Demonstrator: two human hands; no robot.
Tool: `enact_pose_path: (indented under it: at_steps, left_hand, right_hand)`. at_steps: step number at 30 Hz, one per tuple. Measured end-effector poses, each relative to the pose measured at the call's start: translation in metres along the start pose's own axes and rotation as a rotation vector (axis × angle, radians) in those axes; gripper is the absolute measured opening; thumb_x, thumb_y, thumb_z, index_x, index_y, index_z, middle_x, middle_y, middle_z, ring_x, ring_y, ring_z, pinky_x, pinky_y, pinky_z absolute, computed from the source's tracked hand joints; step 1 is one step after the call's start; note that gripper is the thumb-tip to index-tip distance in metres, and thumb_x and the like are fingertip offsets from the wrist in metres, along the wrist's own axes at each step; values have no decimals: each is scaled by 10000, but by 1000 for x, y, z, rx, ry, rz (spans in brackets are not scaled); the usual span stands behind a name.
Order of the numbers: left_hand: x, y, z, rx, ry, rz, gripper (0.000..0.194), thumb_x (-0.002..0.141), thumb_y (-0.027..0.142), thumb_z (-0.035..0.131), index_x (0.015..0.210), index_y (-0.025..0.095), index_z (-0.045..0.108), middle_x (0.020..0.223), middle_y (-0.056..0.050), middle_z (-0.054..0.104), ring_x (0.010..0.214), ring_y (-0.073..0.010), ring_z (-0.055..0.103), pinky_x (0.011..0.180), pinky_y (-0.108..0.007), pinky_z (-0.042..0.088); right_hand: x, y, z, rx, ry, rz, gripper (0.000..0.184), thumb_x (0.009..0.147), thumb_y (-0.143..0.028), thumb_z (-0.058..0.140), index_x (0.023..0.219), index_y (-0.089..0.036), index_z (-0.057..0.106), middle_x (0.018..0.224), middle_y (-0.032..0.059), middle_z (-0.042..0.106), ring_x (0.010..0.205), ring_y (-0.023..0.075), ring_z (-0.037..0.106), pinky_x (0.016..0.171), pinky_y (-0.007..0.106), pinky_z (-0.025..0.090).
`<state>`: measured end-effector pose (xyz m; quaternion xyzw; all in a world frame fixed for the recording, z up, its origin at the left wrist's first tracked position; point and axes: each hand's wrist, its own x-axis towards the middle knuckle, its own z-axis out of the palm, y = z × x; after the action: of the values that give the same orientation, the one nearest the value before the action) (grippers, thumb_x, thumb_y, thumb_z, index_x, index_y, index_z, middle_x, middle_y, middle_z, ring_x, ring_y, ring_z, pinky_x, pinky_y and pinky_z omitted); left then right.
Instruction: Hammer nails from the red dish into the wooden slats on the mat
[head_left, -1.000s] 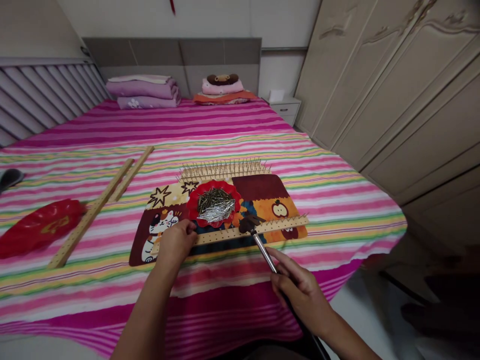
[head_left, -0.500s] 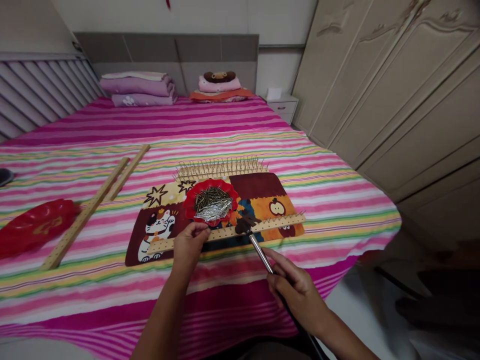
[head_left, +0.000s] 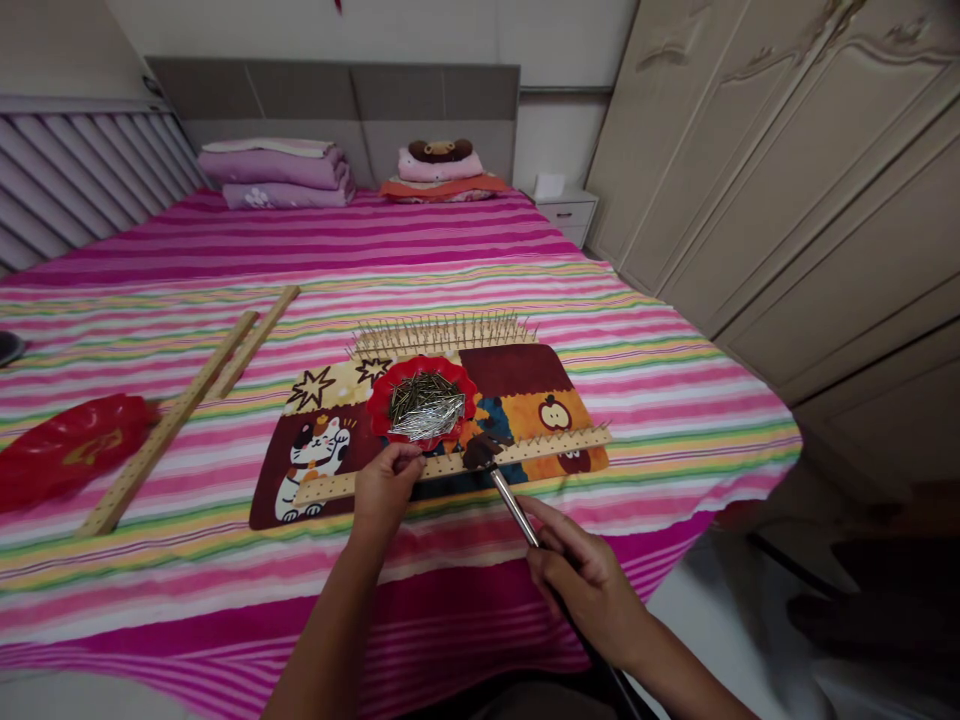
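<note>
My right hand (head_left: 581, 575) is wrapped round a hammer (head_left: 514, 505) with a dark head and a metal shaft. The hammer's head is over the middle of a drilled wooden strip (head_left: 330, 488), which lies across a patterned mat (head_left: 517, 370). Nails stand in the strip's right part; its left part shows bare holes. My left hand (head_left: 388, 487) pinches at the strip left of the hammer head; what the fingertips hold is too small to make out. Just behind it is a red scalloped dish (head_left: 380, 425) with dark and silvery nails (head_left: 427, 405).
Behind the mat lie wooden strips full of upright nails (head_left: 442, 338). More wooden strips (head_left: 180, 415) lie on the striped bedsheet (head_left: 637, 400) to the left, beside a red dish (head_left: 75, 445). Folded bedding (head_left: 277, 178) sits by the headboard; a wardrobe (head_left: 787, 180) stands at the right.
The hammer and my right hand have shifted slightly left, toward my left hand. My left hand stays by the strip, moved only a little to the right.
</note>
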<state>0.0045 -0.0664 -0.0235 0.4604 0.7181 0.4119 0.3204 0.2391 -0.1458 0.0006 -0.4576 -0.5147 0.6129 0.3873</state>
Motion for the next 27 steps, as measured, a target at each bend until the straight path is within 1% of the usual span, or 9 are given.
enact_pose_path:
  at_steps: [3,6,11,15,17,19,21,23,27]
  left_hand:
    - [0,0,1,80,-12,26,182,619,374,607,703,218,651,637,24,663,624,-143,587,618,-252,433]
    - [1,-1,2,151,-12,50,161,632,363,595,692,224,652,666,16,678,646,-152,600,636,-258,430]
    - [1,-5,2,171,-19,68,166,652,375,580,698,233,654,640,23,672,613,-149,593,613,-252,426]
    - [0,-4,1,192,-23,89,149,661,362,572,684,236,649,631,29,665,606,-143,583,602,-242,414]
    - [-1,-3,0,227,-22,97,137,663,353,571,651,232,633,592,36,640,575,-136,561,581,-237,396]
    - [-1,-2,0,265,-17,98,137,662,344,569,606,225,605,540,43,601,541,-129,533,560,-236,377]
    - [-1,-1,0,267,-16,94,129,661,331,567,598,225,601,541,41,603,543,-130,539,563,-238,380]
    - [-1,0,1,238,-19,90,110,663,318,566,632,230,624,608,30,651,592,-140,578,595,-242,406]
    - [-1,-1,-2,228,-40,79,109,649,311,586,688,230,649,655,16,678,624,-155,605,631,-257,440]
  right_hand:
    - [6,-6,4,-23,-37,-24,459,833,-247,511,1290,-203,511,573,-78,429,437,72,356,430,213,270]
    - [16,-12,10,-55,-84,-78,444,836,-224,492,1280,-213,521,609,-69,459,466,76,369,450,216,298]
    - [34,-19,23,-87,-122,-74,490,825,-176,454,1312,-208,500,533,-95,435,416,76,399,445,215,339]
    - [42,-19,30,-101,-154,-133,516,827,-150,444,1333,-245,482,527,-98,431,414,73,402,437,205,338]
    - [44,-19,32,-131,-170,-148,523,816,-129,441,1320,-255,501,530,-94,441,419,73,403,432,200,336]
    - [46,-19,33,-144,-188,-121,528,799,-111,439,1299,-255,525,517,-95,437,414,71,396,425,195,332]
    - [44,-21,33,-118,-180,-88,525,796,-121,442,1298,-250,527,510,-98,428,407,70,397,421,193,328]
    - [40,-24,30,-71,-151,-84,511,814,-163,451,1316,-240,507,522,-98,427,412,70,410,427,198,333]
    - [28,-24,19,-2,-72,-99,474,834,-222,472,1306,-211,509,556,-90,444,417,67,410,426,210,311]
